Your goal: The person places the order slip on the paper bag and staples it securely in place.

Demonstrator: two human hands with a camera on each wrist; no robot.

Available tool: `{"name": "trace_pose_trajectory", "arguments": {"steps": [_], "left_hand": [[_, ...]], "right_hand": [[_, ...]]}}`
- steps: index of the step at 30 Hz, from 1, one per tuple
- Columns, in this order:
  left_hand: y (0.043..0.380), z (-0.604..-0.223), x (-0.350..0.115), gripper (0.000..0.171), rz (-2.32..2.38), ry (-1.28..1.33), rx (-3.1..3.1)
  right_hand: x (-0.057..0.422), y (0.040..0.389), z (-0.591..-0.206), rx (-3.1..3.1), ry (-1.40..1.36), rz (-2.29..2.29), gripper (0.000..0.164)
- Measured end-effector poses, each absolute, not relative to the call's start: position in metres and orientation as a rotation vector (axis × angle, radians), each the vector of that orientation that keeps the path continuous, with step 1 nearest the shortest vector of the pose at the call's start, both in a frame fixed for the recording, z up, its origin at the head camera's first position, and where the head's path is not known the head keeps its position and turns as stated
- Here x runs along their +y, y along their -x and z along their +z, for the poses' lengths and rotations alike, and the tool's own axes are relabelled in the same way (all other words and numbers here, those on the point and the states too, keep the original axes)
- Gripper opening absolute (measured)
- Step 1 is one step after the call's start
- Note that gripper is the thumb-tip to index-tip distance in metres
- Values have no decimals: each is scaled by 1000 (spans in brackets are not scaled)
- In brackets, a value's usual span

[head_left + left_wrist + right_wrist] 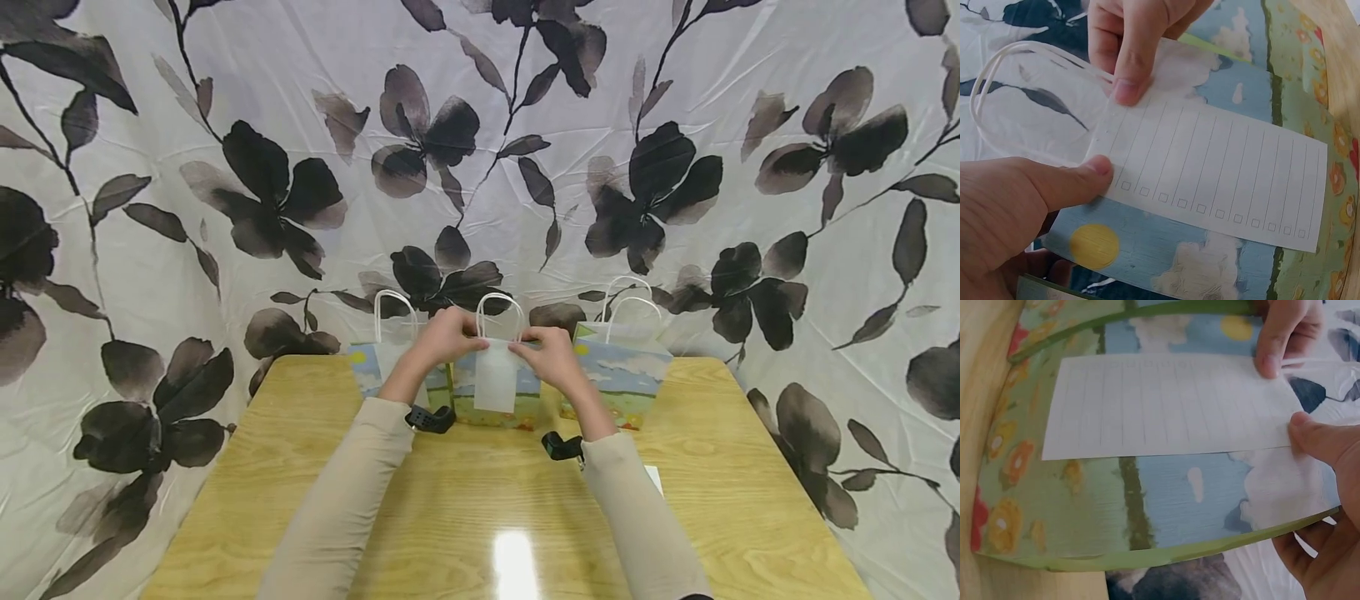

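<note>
A painted paper gift bag [530, 393] with white rope handles stands in the middle of the row. Against its front, at the top edge, lies a white lined checklist slip [1210, 169] with small boxes down one side. My left hand [447, 337] pinches one top corner of slip and bag, thumb in front and fingers behind. At the other top corner my right hand [551, 354] does the same, its thumb [1307, 428] pressing on the paper. The left wrist view shows both thumbs near the bases of the handle [985, 106].
Similar bags stand on either side, the left bag [365, 371] partly behind my left arm and the right bag [626, 367] near my right hand. White paper [655, 479] pokes out beside my right sleeve. A floral cloth [480, 167] hangs behind the wooden table [450, 508].
</note>
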State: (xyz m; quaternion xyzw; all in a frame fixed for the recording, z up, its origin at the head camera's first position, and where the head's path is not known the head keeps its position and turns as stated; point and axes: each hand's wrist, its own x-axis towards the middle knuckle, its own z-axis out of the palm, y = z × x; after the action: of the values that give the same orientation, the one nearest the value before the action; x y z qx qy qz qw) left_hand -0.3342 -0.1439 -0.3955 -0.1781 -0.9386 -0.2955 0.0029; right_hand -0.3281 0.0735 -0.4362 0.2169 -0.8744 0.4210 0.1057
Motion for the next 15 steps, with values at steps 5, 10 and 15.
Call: {"name": "trace_pose_trajectory", "arguments": {"steps": [5,10,15], "left_hand": [[334,-396,-143,15,-912,576,-2940],[334,-395,-144,15,-916,571,-2952],[333,-392,-145,14,-941,579,-2980]], "right_hand": [[75,324,-439,-2558,-602,1311,12],[75,325,-443,-2544,-601,1354,12],[73,326,-444,-2526,-591,1394,11]]}}
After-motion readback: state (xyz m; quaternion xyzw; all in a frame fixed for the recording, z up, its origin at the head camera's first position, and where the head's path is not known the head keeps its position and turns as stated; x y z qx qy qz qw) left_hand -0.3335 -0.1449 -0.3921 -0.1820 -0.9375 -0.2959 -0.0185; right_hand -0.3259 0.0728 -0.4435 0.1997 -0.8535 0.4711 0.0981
